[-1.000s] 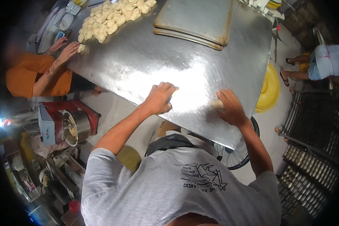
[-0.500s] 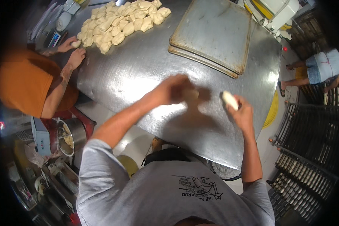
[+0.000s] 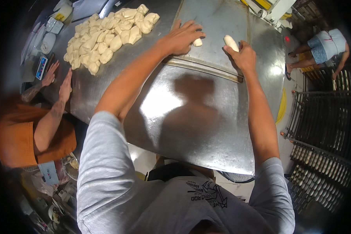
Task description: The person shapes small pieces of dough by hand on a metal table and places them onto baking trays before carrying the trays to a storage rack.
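Over the flat metal tray (image 3: 218,21), my right hand (image 3: 243,58) pinches a smooth, pale, oblong dough roll (image 3: 231,42) between thumb and fingers. To its left, my left hand (image 3: 182,38) reaches over the tray's left part, palm down. One end of a second dough roll (image 3: 198,42) shows beneath its fingers; the rest is hidden by the hand. The tray lies on top of another one, on a shiny steel table (image 3: 191,144).
A heap of cut dough pieces (image 3: 105,37) lies at the far left of the table. A co-worker's hands (image 3: 58,80) are beside it, near a scale (image 3: 41,68). At right, a person (image 3: 327,46) bends by racks (image 3: 319,117) of dough rolls. A white machine (image 3: 275,11) stands behind.
Both my hands, each with a dough roll, have moved forward from above the bare table to over the tray. The co-worker's hands have come away from the dough piece they were touching.
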A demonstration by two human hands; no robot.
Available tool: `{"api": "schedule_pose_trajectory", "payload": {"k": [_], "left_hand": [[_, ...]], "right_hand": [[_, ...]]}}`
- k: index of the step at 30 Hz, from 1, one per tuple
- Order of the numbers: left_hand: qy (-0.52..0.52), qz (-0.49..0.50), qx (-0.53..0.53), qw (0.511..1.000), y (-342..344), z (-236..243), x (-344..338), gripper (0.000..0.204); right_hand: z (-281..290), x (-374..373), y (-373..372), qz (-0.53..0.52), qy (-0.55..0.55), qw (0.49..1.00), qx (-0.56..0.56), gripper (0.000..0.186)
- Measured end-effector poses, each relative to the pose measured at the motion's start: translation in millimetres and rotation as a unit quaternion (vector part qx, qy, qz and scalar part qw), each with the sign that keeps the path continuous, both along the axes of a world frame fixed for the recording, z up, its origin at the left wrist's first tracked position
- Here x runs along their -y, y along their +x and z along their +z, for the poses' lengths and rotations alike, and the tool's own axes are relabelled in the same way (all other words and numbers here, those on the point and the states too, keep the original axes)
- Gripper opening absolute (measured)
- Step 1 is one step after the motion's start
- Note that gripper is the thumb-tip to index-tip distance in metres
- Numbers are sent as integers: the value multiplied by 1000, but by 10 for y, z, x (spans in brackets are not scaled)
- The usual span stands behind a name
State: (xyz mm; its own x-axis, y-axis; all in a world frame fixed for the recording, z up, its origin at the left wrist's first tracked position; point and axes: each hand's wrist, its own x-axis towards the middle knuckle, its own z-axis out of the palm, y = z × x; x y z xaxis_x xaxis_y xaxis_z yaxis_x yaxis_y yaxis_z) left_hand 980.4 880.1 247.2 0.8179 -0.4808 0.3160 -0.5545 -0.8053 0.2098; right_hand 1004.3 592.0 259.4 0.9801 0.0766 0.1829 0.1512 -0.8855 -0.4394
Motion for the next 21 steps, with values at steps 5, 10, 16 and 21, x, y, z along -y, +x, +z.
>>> {"api": "schedule_pose_trajectory", "payload": {"k": [5, 10, 16, 21], "left_hand": [[-303, -78, -288, 905, -1656, 153, 368, 47], [-151, -161, -600, 769, -3527, 143, 908, 54], [-155, 47, -779, 606, -4233, 12, 1401, 68], [-176, -89, -788, 583, -4494, -337, 1567, 81]], "right_hand": [[84, 648, -735, -18, 177, 984, 21, 58], [-388, 1397, -2269, 38, 197, 972, -119, 37], [-582, 2028, -3193, 79, 58, 992, -81, 50], [-604, 2775, -3435, 17, -125, 992, 24, 74]]}}
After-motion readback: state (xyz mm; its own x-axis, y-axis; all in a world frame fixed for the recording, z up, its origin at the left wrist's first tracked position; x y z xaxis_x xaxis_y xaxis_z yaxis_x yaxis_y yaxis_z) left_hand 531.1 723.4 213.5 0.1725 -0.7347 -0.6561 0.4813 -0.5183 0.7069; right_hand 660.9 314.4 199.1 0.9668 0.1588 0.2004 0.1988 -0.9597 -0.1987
